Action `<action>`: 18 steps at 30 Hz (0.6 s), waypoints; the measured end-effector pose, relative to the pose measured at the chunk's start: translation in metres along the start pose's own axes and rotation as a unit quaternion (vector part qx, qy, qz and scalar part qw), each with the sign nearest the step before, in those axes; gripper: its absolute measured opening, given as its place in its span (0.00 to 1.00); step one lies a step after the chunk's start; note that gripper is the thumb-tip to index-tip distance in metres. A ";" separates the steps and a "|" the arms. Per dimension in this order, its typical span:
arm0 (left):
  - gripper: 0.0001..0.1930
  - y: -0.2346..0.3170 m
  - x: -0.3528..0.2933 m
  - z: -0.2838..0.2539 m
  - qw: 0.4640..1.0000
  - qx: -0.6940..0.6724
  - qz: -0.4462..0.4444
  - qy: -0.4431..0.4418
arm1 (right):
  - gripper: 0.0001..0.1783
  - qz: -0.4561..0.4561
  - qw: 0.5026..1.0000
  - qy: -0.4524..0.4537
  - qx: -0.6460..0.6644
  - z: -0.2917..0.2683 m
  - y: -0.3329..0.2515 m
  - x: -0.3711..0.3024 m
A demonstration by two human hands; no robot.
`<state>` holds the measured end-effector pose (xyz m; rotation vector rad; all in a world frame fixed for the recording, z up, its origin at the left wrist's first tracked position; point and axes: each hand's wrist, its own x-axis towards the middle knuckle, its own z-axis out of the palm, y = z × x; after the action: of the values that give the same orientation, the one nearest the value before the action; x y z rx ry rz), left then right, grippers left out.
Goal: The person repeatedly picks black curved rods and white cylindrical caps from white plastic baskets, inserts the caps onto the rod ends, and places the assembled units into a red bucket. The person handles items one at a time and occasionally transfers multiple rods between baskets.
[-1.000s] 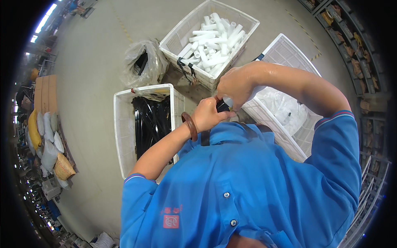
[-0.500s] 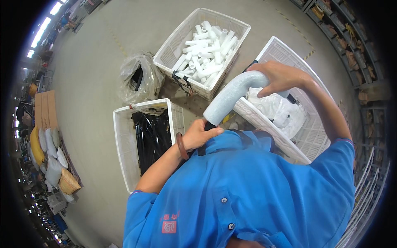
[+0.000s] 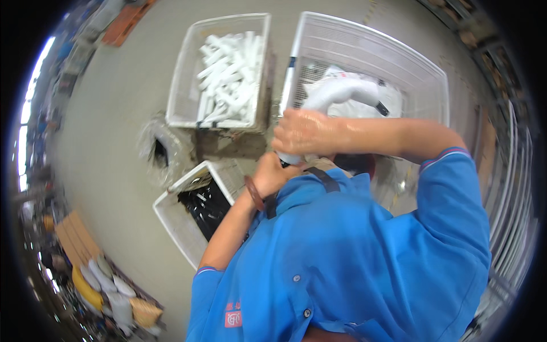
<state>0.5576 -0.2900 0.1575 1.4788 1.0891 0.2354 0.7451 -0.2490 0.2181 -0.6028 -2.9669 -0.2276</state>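
Grey floor [image 3: 125,114] surrounds us, with a tube crate [image 3: 181,74] full of white tubes [image 3: 231,74] ahead on the left, a strip crate [image 3: 171,222] holding black strips [image 3: 208,205] near our left arm, and a wide crate [image 3: 421,74] ahead on the right. We hold a bent white sleeve [image 3: 347,88] before our body, its far part arching over the wide crate. Our right hand [image 3: 305,134] has its fingers clamped around the sleeve near its lower end; our left hand [image 3: 272,175] closes its fingers on the black lower end [image 3: 284,163], just beside the right.

By our judgement this piece is well along: white covers most of its length, and black shows at the lower end and at the far tip [image 3: 383,108]. We cannot tell whether the sleeve sits fully in place. Many tubes remain loose in their crate, no black visible inside them.

Half a second ago our right hand was at the sleeve's far part; now it grips close to the left, and our view has turned rightward.
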 end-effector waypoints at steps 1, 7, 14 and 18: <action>0.22 0.008 0.016 -0.003 0.999 0.034 0.033 0.001 | 0.03 0.047 0.999 0.012 0.002 0.014 0.008 -0.019; 0.26 0.021 0.087 -0.021 0.918 0.192 0.270 0.217 | 0.06 0.374 0.920 -0.070 0.094 0.039 0.068 -0.261; 0.13 -0.173 0.072 -0.004 0.929 -0.244 -0.112 0.254 | 0.12 0.635 0.740 -0.223 0.000 0.036 0.037 -0.527; 0.12 -0.272 -0.004 0.035 0.826 -0.243 -0.402 0.312 | 0.14 0.638 0.734 -0.229 0.041 0.115 0.040 -0.578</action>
<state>0.4498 -0.3609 -0.0844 0.3805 1.9148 0.3690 1.2819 -0.4122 0.0333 -2.6845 -2.0763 0.2187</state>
